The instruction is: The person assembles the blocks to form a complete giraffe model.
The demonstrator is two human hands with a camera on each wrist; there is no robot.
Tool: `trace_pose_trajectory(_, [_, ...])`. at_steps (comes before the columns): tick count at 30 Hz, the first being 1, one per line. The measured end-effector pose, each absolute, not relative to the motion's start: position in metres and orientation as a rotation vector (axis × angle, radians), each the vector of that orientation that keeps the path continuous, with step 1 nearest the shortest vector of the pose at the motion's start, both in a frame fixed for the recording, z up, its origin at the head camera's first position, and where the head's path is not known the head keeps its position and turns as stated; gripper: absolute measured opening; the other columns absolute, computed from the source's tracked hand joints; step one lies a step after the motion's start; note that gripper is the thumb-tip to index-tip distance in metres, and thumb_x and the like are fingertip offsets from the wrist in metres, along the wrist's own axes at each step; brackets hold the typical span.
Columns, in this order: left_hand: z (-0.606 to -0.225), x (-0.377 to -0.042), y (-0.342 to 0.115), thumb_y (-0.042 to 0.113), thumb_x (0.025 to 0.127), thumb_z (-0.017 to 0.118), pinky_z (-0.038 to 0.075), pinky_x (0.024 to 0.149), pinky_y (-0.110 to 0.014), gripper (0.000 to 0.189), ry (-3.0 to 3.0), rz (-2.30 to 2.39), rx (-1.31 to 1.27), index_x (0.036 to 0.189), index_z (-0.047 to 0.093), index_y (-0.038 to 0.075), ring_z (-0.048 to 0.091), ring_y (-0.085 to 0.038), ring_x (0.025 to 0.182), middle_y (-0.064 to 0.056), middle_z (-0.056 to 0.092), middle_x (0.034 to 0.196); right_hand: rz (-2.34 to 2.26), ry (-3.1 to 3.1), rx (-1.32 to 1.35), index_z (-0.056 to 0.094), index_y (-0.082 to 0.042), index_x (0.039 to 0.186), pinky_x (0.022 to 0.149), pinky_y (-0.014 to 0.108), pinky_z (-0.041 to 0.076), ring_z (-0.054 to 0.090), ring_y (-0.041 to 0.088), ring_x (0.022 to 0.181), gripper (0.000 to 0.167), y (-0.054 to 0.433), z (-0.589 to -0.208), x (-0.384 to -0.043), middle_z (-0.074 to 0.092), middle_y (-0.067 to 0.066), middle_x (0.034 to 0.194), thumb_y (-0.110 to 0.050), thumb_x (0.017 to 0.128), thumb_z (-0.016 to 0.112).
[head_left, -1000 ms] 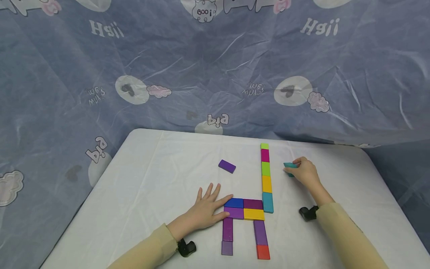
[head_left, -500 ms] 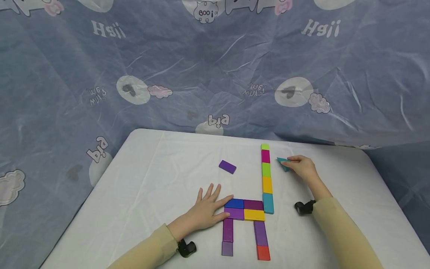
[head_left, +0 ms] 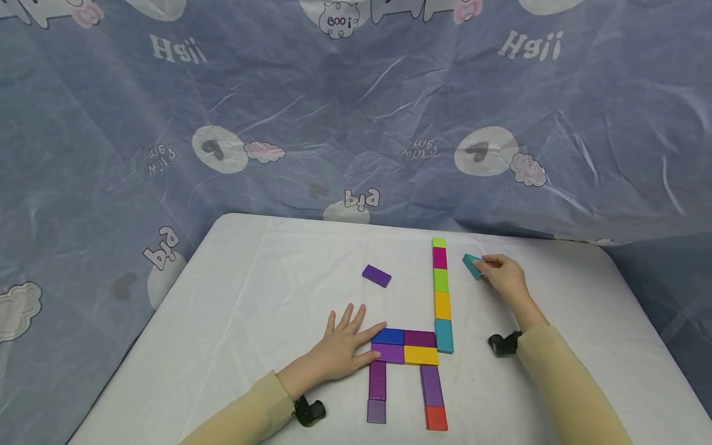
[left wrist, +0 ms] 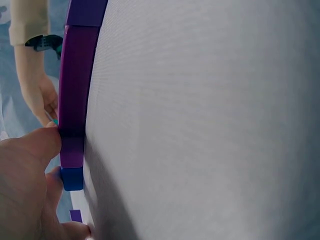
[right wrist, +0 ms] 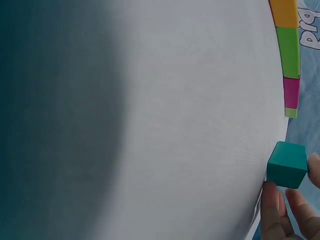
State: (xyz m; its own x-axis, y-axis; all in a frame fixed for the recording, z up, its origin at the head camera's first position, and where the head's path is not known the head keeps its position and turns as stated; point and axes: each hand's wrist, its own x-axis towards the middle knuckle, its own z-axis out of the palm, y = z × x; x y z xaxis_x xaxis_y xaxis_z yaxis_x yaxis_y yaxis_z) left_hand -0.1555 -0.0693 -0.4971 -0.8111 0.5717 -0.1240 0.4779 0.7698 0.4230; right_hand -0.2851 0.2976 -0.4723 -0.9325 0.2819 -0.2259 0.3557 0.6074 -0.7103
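My right hand (head_left: 505, 277) pinches a teal block (head_left: 470, 266) between thumb and fingers, to the right of the upper end of a column of blocks. In the right wrist view that teal block (right wrist: 287, 165) shows at the fingertips, apart from the column. With fingers spread, my left hand (head_left: 335, 350) rests on the table. Its index finger touches the blue block (head_left: 388, 336) and its thumb the purple block (head_left: 388, 353) below. Beside these lie a dark purple block (head_left: 419, 338) and a yellow block (head_left: 421, 355).
The column runs from a lower teal block (head_left: 444, 335) through yellow (head_left: 442, 305) and green to a magenta block (head_left: 439, 258) and a light green end piece. Two legs extend below, one ending in a red block (head_left: 436, 418). A loose purple block (head_left: 376, 275) lies further back.
My right hand has moved slightly away from the body and, overall, a little left, turning the teal block in its fingers. My left hand and the laid blocks keep their places.
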Motion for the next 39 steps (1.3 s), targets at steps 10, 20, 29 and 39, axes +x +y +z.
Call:
trace_pose_trajectory(10, [-0.496, -0.156, -0.070, 0.054, 0.100, 0.044, 0.006, 0.114, -0.071, 0.058, 2.712, 0.570, 0.832, 0.154, 0.033, 0.035, 0.006, -0.045, 0.151, -0.020, 0.015, 0.164, -1.127, 2.843, 0.469, 0.053, 0.002, 0.137, 0.087, 0.040, 0.055, 0.066, 0.031, 0.099, 0.056, 0.294, -0.473, -0.286, 0.060, 0.025, 0.129, -0.032, 0.095, 0.065])
trace_pose_trajectory(20, [-0.501, -0.157, -0.071, 0.055, 0.100, 0.044, 0.005, 0.115, -0.070, 0.058, 2.714, 0.570, 0.828, 0.154, 0.032, 0.037, 0.005, -0.044, 0.151, -0.019, 0.014, 0.164, -1.095, 2.944, 0.546, 0.061, 0.002, 0.130, 0.067, 0.024, 0.052, 0.067, 0.027, 0.088, 0.045, 0.283, -0.474, -0.309, 0.066, 0.023, 0.119, -0.028, 0.096, 0.065])
trace_pose_trajectory(29, [-0.503, -0.157, -0.071, 0.057, 0.100, 0.042, 0.002, 0.116, -0.069, 0.058, 2.715, 0.557, 0.810, 0.154, 0.030, 0.040, 0.002, -0.041, 0.152, -0.015, 0.012, 0.165, -1.124, 2.980, 0.536, 0.059, -0.001, 0.135, 0.103, 0.048, 0.046, 0.053, 0.037, 0.119, 0.039, 0.273, -0.477, -0.322, 0.062, 0.023, 0.128, -0.019, 0.101, 0.057])
trace_pose_trajectory(39, [-0.502, -0.157, -0.070, 0.057, 0.100, 0.043, 0.002, 0.116, -0.069, 0.058, 2.718, 0.549, 0.805, 0.154, 0.031, 0.039, 0.003, -0.042, 0.152, -0.016, 0.013, 0.165, -1.099, 2.993, 0.515, 0.059, -0.003, 0.135, 0.104, 0.049, 0.044, 0.052, 0.038, 0.119, 0.037, 0.269, -0.477, -0.326, 0.062, 0.023, 0.128, -0.018, 0.101, 0.055])
